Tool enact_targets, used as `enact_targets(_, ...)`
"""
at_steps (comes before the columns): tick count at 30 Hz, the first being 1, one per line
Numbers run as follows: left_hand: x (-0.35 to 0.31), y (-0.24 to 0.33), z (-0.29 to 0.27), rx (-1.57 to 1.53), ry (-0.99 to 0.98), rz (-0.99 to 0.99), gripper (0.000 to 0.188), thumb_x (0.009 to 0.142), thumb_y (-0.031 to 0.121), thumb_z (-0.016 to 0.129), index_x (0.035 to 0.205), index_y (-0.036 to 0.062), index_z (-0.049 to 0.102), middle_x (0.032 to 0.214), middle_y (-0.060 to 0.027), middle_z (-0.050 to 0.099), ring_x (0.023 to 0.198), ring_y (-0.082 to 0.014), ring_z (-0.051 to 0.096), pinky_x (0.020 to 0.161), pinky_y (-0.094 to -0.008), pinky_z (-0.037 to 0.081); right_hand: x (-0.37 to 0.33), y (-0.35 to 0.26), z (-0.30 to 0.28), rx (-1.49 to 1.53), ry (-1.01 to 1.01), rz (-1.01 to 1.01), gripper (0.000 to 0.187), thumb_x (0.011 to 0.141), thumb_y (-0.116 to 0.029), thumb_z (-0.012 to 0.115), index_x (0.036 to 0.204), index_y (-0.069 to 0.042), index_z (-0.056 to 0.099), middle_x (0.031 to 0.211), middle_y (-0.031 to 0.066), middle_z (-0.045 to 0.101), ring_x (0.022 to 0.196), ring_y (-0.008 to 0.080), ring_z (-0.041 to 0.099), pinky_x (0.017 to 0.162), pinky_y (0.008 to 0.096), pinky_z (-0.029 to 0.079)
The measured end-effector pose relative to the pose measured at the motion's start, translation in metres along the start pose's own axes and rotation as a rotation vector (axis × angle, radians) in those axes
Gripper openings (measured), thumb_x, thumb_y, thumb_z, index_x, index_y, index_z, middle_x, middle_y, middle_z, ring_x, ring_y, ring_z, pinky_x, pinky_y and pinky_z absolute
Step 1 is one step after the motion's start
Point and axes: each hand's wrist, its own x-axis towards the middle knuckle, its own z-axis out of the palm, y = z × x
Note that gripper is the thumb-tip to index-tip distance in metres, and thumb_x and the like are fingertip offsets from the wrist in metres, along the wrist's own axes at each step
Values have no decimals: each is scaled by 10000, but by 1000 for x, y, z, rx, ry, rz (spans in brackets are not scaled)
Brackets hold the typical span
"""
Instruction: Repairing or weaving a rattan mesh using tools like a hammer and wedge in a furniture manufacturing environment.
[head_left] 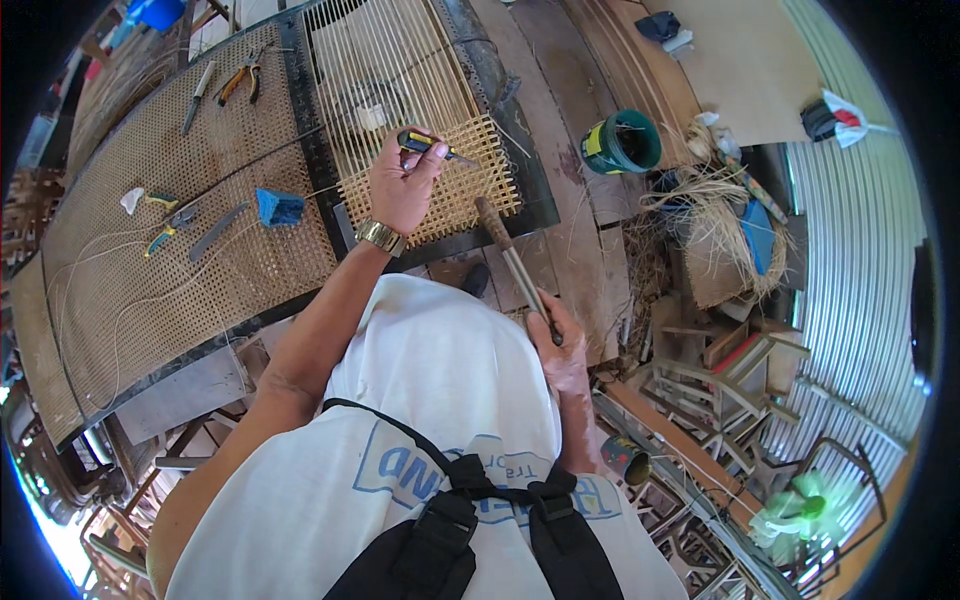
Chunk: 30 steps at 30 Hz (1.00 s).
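gripping a yellow-and-black tool, the left hand is over the half-woven cane panel; the right hand, beyond the panel's near edge, is closed round a metal rod. a green bucket sits right of the panel.

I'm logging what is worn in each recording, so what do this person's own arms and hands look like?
The left hand is ungloved, with a gold-toned metal link band around the wrist; the left arm is bare past the elbow. The right hand is also ungloved, with no band showing; the white shirt partly hides that arm.
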Motion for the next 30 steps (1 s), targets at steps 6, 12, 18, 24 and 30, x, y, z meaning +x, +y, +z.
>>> enact_targets(6,10,-4,13,85,-3,40,215,961,158,764,1115,80,635,827,14,697,680,-66,624,601,-253,501,22,-14,7,66,-75,12,398,1010,-166,637,1363,15,599,1082,94,703,979,136,631,864,293,518)
enact_targets(12,14,21,25,379,-15,127,257,961,205,766,1126,66,627,827,-48,748,698,-112,697,589,-286,521,36,-24,1,47,-150,11,401,1012,-163,634,1368,17,593,1050,114,722,938,161,660,844,310,535)
enact_targets(18,22,29,31,515,-54,201,342,945,267,780,1147,46,615,843,-117,729,774,-219,751,645,-321,553,56,-23,-6,-78,-162,-202,389,1010,-171,641,1357,1,603,954,107,692,848,147,635,757,301,514)
enact_targets(24,6,39,20,499,-48,109,312,931,222,790,1137,59,622,883,-101,738,781,-204,748,654,-318,551,50,-16,-11,-61,-176,-210,395,1022,-207,647,1364,-14,608,907,48,669,813,104,585,731,280,498)
enact_targets(30,-21,17,15,329,-23,130,257,944,159,768,1140,77,623,929,-75,757,817,-167,748,680,-298,556,25,-17,-8,-57,-199,-16,391,1001,-155,647,1349,17,602,1126,176,737,1024,208,701,899,336,540)
